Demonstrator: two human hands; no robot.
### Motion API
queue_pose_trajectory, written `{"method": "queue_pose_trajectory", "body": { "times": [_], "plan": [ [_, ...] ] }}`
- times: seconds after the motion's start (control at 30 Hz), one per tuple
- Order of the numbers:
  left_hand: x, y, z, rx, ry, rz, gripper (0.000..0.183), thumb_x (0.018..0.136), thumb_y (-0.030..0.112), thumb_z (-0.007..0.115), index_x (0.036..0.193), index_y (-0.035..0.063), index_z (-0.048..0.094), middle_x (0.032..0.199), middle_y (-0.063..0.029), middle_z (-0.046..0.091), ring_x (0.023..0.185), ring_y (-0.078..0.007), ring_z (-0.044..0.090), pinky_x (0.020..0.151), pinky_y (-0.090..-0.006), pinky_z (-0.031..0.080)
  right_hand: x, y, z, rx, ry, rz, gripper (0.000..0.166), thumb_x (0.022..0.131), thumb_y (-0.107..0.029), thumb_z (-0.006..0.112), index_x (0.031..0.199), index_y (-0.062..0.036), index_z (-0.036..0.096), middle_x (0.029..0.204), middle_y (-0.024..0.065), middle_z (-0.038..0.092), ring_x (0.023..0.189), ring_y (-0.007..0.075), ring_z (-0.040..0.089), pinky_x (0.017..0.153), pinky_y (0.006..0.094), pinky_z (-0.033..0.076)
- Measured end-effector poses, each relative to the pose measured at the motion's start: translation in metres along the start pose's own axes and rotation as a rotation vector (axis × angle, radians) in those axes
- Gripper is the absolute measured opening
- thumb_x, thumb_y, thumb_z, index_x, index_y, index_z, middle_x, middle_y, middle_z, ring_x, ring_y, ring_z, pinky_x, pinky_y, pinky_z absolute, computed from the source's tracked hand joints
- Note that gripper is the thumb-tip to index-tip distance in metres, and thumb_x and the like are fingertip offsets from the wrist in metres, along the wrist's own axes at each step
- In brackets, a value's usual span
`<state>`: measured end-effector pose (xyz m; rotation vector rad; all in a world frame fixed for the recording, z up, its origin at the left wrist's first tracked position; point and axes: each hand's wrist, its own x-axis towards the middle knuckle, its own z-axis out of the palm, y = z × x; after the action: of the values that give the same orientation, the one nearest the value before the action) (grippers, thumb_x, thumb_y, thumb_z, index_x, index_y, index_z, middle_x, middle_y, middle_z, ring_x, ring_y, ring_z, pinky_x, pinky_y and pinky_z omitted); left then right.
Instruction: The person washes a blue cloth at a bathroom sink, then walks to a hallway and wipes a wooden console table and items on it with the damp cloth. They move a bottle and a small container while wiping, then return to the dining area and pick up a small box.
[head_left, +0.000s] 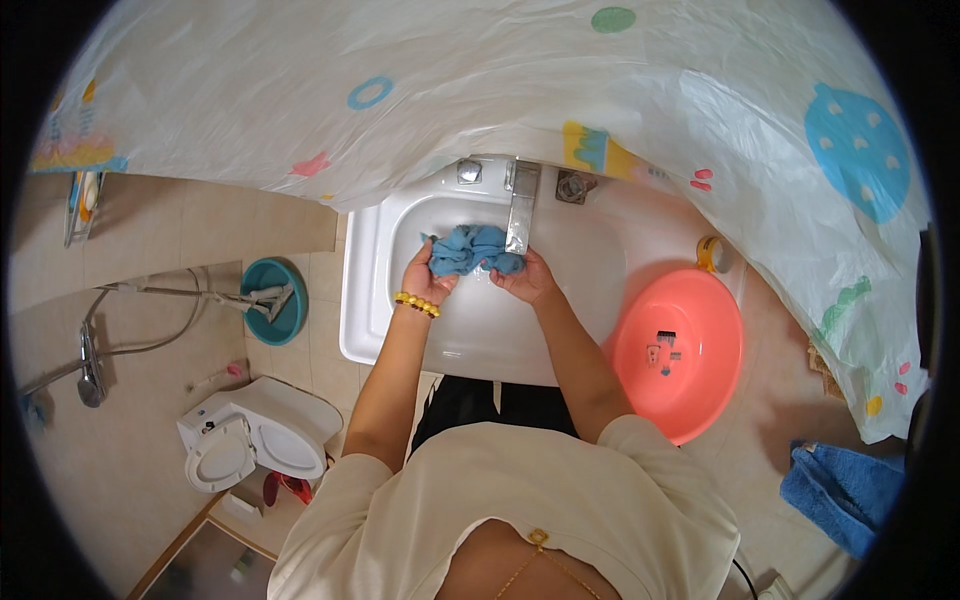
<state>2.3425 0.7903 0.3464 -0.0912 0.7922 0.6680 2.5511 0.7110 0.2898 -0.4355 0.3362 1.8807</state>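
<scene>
A crumpled blue cloth (469, 251) is stretched between my two hands over the white washbasin (525, 330). My left hand (429, 271) grips its left end, and a yellow beaded bracelet sits on that wrist. At the cloth's right end, my right hand (527, 277) holds it beside the tip of the metal faucet (523, 206). The faucet spout hides part of the cloth's right side. Some wet shine shows just below the middle of the cloth.
A pink plastic basin (697, 360) rests at the sink's right, with a yellow-labelled container (709, 255) behind it. A patterned plastic curtain (465, 97) hangs over the sink's back edge. Leftward are a teal tub (300, 304) and a toilet (289, 442); a blue towel (840, 487) hangs right.
</scene>
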Motion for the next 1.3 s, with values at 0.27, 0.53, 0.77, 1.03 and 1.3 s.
{"method": "queue_pose_trajectory", "body": {
  "times": [0.27,0.53,0.77,1.03,1.3],
  "plan": [
    [0.054,-0.050,-0.003,0.665,0.376,0.039,0.030,0.090,0.036,0.059,0.111,0.0146,0.059,0.101,-0.0019,0.061,0.088,-0.0157,0.058,0.077,-0.0279,0.047,0.009,0.013,0.022,-0.811,0.445,-0.314,0.032,0.077,-0.013,0.073,0.106,-0.0050,0.061,0.087,0.0040,0.064,0.080,0.0124,0.060,0.066,0.0278,0.049],
    [0.084,-0.095,-0.013,0.169,-0.035,0.015,0.049,0.095,0.048,0.043,0.122,0.0074,0.051,0.104,-0.0095,0.063,0.090,-0.0215,0.061,0.080,-0.0342,0.050,0.004,0.034,0.062,-1.765,0.841,-0.626,0.033,0.079,-0.035,0.064,0.092,-0.0052,0.065,0.083,0.0181,0.066,0.079,0.0353,0.065,0.067,0.0414,0.050],
    [0.104,-0.077,-0.051,0.384,-0.138,-0.123,0.042,0.099,0.036,0.039,0.121,0.0028,0.051,0.106,-0.0092,0.063,0.098,-0.0210,0.060,0.085,-0.0361,0.051,0.025,0.069,0.022,-1.828,0.954,-0.659,0.035,0.075,-0.041,0.063,0.083,-0.0066,0.065,0.079,0.0175,0.065,0.073,0.0372,0.063,0.063,0.0465,0.050],
    [0.089,-0.073,-0.032,0.215,0.205,-0.097,0.041,0.097,0.040,0.041,0.114,0.0048,0.052,0.102,-0.0066,0.062,0.092,-0.0226,0.061,0.082,-0.0353,0.052,0.037,0.011,-0.005,-1.367,0.590,-0.601,0.026,0.078,-0.028,0.068,0.084,-0.0035,0.063,0.092,0.0162,0.065,0.086,0.0295,0.064,0.071,0.0379,0.050],
    [0.089,-0.105,-0.070,-0.068,-0.359,-0.112,0.046,0.095,0.051,0.042,0.101,0.0075,0.056,0.093,-0.0069,0.061,0.085,-0.0189,0.059,0.076,-0.0367,0.050,0.005,0.061,0.046,-1.792,0.619,-0.654,0.025,0.080,-0.028,0.063,0.079,-0.0027,0.065,0.079,0.0190,0.064,0.079,0.0337,0.064,0.065,0.0415,0.050]
  ]
}}
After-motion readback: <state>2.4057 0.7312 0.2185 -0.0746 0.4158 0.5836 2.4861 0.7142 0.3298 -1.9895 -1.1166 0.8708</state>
